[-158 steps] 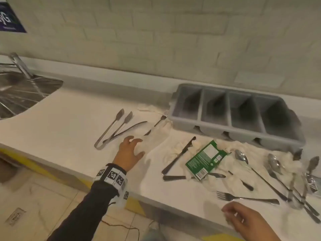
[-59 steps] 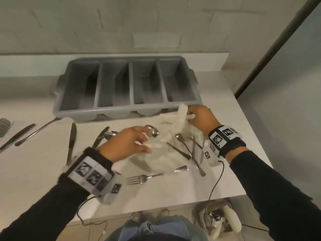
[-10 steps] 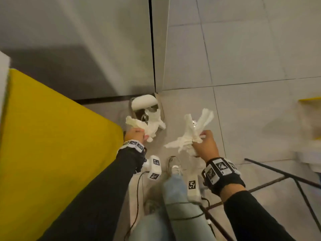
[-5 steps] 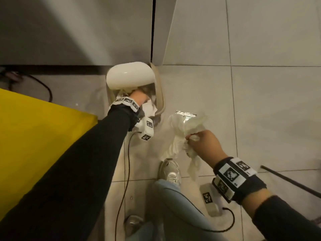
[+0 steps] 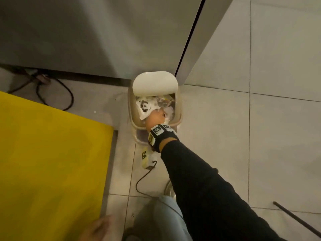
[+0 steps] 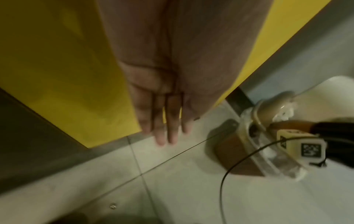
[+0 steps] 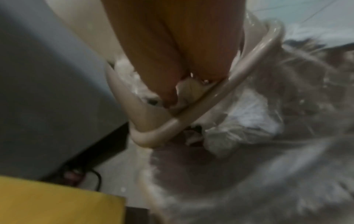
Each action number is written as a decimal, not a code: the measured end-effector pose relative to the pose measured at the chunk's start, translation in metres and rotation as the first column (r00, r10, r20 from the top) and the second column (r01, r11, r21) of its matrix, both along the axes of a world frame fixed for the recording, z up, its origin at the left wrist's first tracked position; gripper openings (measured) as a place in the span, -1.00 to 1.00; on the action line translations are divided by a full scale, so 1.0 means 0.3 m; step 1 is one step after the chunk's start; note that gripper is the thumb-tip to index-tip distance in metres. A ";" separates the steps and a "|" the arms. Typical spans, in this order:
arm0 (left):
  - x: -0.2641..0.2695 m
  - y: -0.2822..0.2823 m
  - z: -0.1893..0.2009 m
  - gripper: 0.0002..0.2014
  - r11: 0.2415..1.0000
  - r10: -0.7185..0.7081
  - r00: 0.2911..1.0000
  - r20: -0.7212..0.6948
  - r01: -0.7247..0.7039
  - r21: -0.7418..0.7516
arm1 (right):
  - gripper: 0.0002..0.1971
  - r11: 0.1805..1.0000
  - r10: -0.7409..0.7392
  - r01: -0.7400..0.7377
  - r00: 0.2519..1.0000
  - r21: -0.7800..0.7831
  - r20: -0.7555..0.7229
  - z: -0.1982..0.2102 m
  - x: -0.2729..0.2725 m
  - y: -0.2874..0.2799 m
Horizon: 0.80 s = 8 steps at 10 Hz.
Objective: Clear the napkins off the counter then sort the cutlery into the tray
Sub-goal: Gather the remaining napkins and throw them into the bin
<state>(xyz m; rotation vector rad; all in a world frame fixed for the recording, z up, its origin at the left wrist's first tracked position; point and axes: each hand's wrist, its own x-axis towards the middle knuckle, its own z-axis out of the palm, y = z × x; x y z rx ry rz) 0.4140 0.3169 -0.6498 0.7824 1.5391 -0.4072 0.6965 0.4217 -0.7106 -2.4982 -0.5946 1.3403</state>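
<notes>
The right hand (image 5: 155,119) reaches down into a small beige bin (image 5: 178,112) on the tiled floor (image 5: 243,136), its fingers buried among the crumpled white napkins (image 5: 145,106) inside. In the right wrist view the fingers (image 7: 153,65) point down past the bin's rounded rim, against the paper, but the blur leaves it unclear whether they pinch a napkin or lie loose on it. The bin's white lid (image 5: 155,83) stands tipped up at the far side, so the mouth is open only on the near half, and the wrist fills most of that gap.

The bin sits tight in a corner: a grey panel (image 5: 86,40) behind it and a paler panel (image 5: 208,49) just to its right, with a dark vertical seam between them. To the left a yellow cabinet face (image 5: 52,162) runs close, leaving a narrow strip of floor. A black cable (image 5: 57,91) loops on the floor by the grey panel. Open tile spreads to the right of the bin.

The left hand (image 6: 168,118) hangs low beside the yellow face, fingers straight and together, holding nothing; it shows blurred at the bottom edge of the head view. A thin dark rod (image 5: 295,218) lies on the floor at lower right. The person's jeans leg (image 5: 166,221) stands just below the arm.
</notes>
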 end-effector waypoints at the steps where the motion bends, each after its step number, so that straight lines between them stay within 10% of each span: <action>1: -0.076 -0.018 -0.132 -0.65 0.957 0.290 0.957 -0.005 -0.290 0.018 | -0.48 0.941 0.328 -0.328 0.945 -0.087 -0.021 -0.039 0.026 0.028; 3: -0.119 -0.081 -0.017 -0.65 0.997 -0.071 0.988 -0.140 0.066 -0.036 | -0.69 0.890 0.444 -0.452 0.888 -0.056 -0.118 0.014 0.018 -0.004; 5: -0.116 -0.091 0.132 -0.64 0.857 -0.493 0.853 -0.172 0.510 0.072 | -0.49 0.931 0.360 -0.356 0.932 -0.080 0.047 0.099 -0.057 -0.161; 8: -0.041 -0.182 0.661 -0.63 0.668 -0.737 0.664 -0.131 0.744 0.014 | -0.67 0.908 0.320 -0.362 0.924 -0.211 -0.210 0.627 -0.287 -0.671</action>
